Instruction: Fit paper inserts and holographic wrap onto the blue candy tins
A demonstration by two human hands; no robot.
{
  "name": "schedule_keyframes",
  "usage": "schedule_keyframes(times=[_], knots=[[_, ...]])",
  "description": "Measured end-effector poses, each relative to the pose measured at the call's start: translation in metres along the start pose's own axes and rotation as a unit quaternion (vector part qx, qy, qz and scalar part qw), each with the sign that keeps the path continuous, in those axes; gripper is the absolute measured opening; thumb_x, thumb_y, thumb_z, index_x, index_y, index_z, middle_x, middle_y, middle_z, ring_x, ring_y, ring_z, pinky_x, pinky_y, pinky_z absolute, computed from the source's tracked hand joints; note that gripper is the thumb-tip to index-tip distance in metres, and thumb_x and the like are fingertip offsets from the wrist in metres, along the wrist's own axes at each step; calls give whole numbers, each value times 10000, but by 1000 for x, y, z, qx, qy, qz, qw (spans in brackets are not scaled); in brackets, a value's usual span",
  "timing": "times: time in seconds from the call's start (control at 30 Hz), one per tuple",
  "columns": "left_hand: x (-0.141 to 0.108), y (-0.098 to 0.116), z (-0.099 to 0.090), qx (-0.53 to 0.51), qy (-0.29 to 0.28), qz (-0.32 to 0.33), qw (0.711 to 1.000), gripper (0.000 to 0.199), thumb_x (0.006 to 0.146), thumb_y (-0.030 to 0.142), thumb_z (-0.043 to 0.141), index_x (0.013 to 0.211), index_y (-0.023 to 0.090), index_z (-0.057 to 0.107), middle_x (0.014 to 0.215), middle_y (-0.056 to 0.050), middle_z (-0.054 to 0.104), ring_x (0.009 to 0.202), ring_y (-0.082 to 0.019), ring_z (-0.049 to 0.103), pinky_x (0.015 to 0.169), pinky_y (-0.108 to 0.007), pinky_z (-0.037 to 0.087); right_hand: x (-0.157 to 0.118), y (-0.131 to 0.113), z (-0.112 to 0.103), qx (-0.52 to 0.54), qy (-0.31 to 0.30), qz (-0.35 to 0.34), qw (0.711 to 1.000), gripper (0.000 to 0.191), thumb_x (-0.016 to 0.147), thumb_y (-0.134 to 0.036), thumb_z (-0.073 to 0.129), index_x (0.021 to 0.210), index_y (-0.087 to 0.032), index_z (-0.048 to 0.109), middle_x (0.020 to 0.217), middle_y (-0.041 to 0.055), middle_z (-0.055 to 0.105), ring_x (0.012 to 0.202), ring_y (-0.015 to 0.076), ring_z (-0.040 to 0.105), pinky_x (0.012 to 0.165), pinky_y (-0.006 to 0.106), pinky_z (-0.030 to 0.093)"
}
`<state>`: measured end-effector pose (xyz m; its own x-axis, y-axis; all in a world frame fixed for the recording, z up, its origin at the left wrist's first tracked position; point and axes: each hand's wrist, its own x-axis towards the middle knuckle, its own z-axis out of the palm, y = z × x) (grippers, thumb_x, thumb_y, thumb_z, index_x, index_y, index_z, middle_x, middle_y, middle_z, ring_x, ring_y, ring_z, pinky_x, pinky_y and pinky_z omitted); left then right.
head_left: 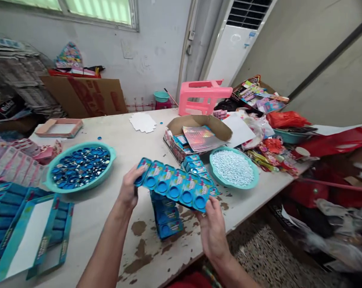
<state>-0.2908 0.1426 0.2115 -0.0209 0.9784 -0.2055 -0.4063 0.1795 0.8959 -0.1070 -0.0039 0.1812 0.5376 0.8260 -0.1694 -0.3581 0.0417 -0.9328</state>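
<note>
My left hand grips the left end of a row of small blue boxes, each with a round blue recess on its face. The right end of that row lies against the fingers and thumb of my right hand, closed on it. The row is held tilted above the table. Below it stands a stack of similar blue boxes, partly hidden by the row. More such blue boxes sit just behind, next to an open printed carton with a shiny pink sheet on top.
To the left is a turquoise basin of blue and silver round pieces. A second turquoise basin on the right holds pale pellets. Blue display trays lie at the near left. A pink stool stands behind the carton.
</note>
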Motion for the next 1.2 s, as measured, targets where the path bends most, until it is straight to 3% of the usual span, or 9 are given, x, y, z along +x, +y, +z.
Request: schedule_keyframes(times=[0.1, 0.2, 0.3, 0.4, 0.57, 0.73, 0.87, 1.07, 1.2], knots=[[5, -22, 66, 3, -121, -56, 991, 395, 649, 351, 705, 970, 122, 680, 893, -44, 707, 810, -203, 655, 727, -299, 532, 7, -24, -42, 48, 35, 38, 998, 493, 762, -448, 625, 1214, -322, 475, 1245, 34, 563, 1091, 221, 566, 885, 392, 493], [-14, -50, 109, 15, -163, -93, 982, 433, 680, 367, 679, 1049, 141, 661, 973, -55, 703, 878, -235, 651, 797, -347, 521, 9, -36, -93, 50, 47, 68, 995, 628, 688, -432, 684, 1270, -343, 465, 1322, 46, 533, 1166, 261, 537, 956, 457, 453], [-51, -87, 131, 64, -153, -111, 980, 502, 695, 390, 668, 1146, 173, 629, 1109, -63, 669, 1036, -282, 605, 916, -409, 475, 7, -35, -159, 58, 90, 126, 986, 730, 555, -403, 771, 1239, -338, 526, 1312, 78, 547, 1189, 320, 521, 989, 515, 417], [-90, -126, 146, 157, -156, -107, 969, 504, 699, 407, 673, 1166, 225, 632, 1263, -62, 587, 1207, -311, 490, 1049, -459, 361, 3, -25, -224, 67, 159, 227, 959, 661, 510, -496, 774, 1126, -307, 626, 1199, 114, 627, 1166, 365, 532, 979, 570, 406], [-121, -185, 180, 264, -259, -85, 925, 501, 676, 425, 703, 1150, 269, 652, 1369, -66, 490, 1282, -306, 405, 1117, -452, 265, -9, -5, -287, 85, 251, 319, 910, 476, 534, -579, 737, 899, -274, 707, 976, 96, 719, 1092, 365, 587, 959, 581, 422], [-106, -245, 207, 258, -292, -111, 914, 458, 745, 456, 629, 1150, 245, 642, 1303, -60, 553, 1236, -270, 463, 1090, -408, 314, -9, 3, -322, 126, 244, 314, 909, 391, 560, -488, 767, 881, -271, 713, 980, 66, 723, 1047, 338, 619, 948, 543, 457], [-78, -289, 226, 234, -290, -136, 918, 473, 754, 493, 602, 1140, 222, 638, 1221, -64, 613, 1158, -268, 527, 1033, -385, 373, 23, 18, -334, 112, 224, 292, 923, 415, 606, -459, 757, 957, -245, 698, 1036, 62, 709, 1043, 313, 625, 914, 505, 488], [-49, -338, 243, 270, -163, -125, 941, 691, 748, 553, 589, 1342, 233, 439, 1406, -103, 444, 1270, -311, 419, 1047, -428, 338, 83, 59, -308, 50, 210, 260, 941, 570, 632, -516, 722, 1133, -266, 610, 1149, 43, 663, 1082, 260, 605, 805, 415, 530], [-42, -355, 242, 241, -155, -123, 950, 721, 784, 526, 551, 1414, 283, 296, 1490, -74, 317, 1324, -293, 358, 1055, -419, 343, 86, 71, -287, 97, 218, 311, 920, 558, 685, -583, 658, 1141, -267, 600, 1149, 40, 661, 1030, 246, 622, 777, 392, 534]])
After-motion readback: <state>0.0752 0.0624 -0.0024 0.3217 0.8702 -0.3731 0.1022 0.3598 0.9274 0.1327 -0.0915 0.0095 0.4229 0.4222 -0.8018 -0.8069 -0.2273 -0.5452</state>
